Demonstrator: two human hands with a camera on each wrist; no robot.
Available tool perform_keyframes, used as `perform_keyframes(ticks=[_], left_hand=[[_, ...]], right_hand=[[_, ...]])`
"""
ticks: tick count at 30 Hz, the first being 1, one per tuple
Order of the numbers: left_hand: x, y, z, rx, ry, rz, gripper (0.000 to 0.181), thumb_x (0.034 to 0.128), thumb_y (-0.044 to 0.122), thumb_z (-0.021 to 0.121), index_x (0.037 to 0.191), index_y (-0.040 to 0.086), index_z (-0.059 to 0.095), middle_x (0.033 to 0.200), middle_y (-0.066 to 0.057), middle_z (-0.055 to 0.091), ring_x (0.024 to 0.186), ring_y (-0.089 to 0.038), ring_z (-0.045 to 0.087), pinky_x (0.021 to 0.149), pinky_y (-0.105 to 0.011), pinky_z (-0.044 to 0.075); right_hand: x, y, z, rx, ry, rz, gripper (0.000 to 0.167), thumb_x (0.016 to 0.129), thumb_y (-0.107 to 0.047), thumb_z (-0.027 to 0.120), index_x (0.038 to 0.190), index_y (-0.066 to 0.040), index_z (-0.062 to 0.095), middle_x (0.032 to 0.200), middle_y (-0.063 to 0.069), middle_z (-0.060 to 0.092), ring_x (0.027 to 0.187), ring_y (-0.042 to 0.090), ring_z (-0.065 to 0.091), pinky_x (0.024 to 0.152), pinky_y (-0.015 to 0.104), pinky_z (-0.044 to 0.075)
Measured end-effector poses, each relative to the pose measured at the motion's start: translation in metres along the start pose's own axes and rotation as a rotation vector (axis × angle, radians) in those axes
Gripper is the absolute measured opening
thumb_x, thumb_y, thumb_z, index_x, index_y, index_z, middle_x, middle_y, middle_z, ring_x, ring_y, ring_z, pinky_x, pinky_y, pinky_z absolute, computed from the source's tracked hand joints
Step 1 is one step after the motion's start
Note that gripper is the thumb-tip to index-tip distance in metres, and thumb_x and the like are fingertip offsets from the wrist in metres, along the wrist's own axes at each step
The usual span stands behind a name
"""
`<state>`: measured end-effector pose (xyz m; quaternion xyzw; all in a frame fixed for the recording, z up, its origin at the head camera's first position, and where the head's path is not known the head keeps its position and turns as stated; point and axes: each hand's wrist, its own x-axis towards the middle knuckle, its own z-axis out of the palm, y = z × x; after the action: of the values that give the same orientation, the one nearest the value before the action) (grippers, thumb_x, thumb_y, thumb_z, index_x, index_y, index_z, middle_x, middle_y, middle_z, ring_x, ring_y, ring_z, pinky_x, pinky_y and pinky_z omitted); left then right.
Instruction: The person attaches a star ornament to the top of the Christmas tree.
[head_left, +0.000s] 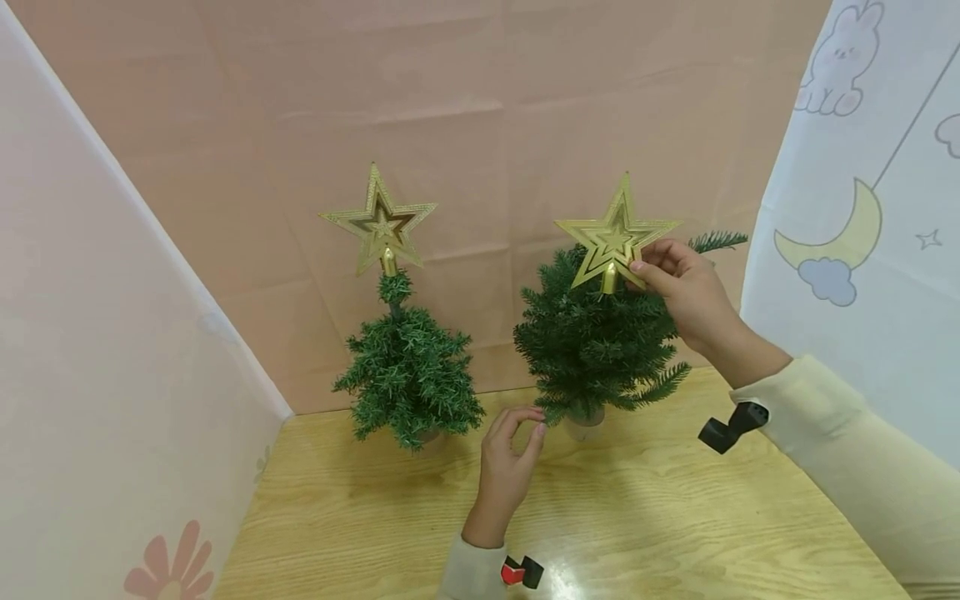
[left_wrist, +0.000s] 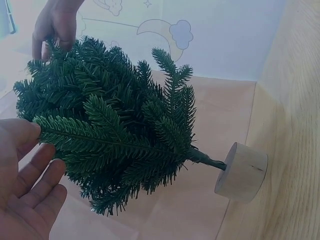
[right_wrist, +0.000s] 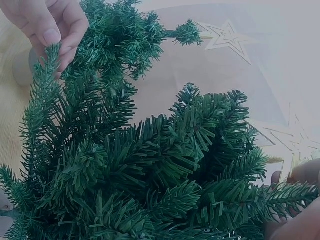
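Observation:
Two small artificial Christmas trees stand side by side. On the right tree [head_left: 600, 350], a gold star topper [head_left: 617, 237] sits at the top. My right hand [head_left: 686, 292] holds the star's lower right point, thumb in front. Low on the same tree, my left hand [head_left: 510, 454] pinches the tip of a branch [left_wrist: 70, 131] between thumb and forefinger; the other fingers of the left hand [left_wrist: 35, 185] are loosely bent. The left tree [head_left: 412, 375] carries a similar gold star [head_left: 381, 223] on its stem. In the right wrist view the right hand [right_wrist: 300, 215] is partly hidden by needles.
Both trees stand on a wood-grain table [head_left: 360, 517]. A plain peach cloth [head_left: 480, 108] hangs behind them. Printed white cloths [head_left: 900, 108] form the sides. The right tree has a round pale wooden base [left_wrist: 240, 172].

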<state>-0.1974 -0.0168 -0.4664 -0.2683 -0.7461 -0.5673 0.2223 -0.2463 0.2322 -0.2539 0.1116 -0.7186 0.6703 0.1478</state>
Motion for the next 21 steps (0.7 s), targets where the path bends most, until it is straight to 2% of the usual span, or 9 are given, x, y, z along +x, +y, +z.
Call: perform_keyframes(ticks=[7, 14, 21], left_hand=[[-0.0001, 0.0013, -0.0002, -0.003, 0.003, 0.005, 0.015, 0.0991, 0.022, 0.059, 0.109, 0.012, 0.064, 0.117, -0.001, 0.063, 0.117, -0.014, 0.056, 0.101, -0.042, 0.046], [-0.0010, 0.0005, -0.0004, 0.002, 0.009, 0.022, 0.013, 0.0982, 0.019, 0.061, 0.109, 0.013, 0.064, 0.116, -0.007, 0.063, 0.117, -0.017, 0.056, 0.100, -0.043, 0.047], [-0.0011, 0.0003, -0.0009, -0.016, -0.005, 0.007, 0.015, 0.0990, 0.022, 0.059, 0.110, 0.014, 0.064, 0.117, -0.005, 0.063, 0.117, -0.013, 0.055, 0.102, -0.041, 0.046]], right_hand=[[-0.0002, -0.0025, -0.0005, 0.032, -0.011, 0.019, 0.026, 0.098, -0.013, 0.058, 0.120, 0.001, 0.051, 0.104, 0.005, 0.056, 0.098, 0.011, 0.062, 0.089, 0.026, 0.053], [-0.0010, -0.0032, -0.0005, 0.030, -0.013, 0.034, 0.027, 0.098, -0.014, 0.059, 0.120, 0.001, 0.051, 0.104, 0.003, 0.058, 0.099, 0.010, 0.062, 0.089, 0.025, 0.053], [-0.0013, -0.0028, -0.0005, 0.064, 0.002, 0.023, 0.028, 0.097, -0.012, 0.060, 0.120, 0.002, 0.052, 0.104, 0.005, 0.056, 0.096, 0.010, 0.062, 0.088, 0.025, 0.053]])
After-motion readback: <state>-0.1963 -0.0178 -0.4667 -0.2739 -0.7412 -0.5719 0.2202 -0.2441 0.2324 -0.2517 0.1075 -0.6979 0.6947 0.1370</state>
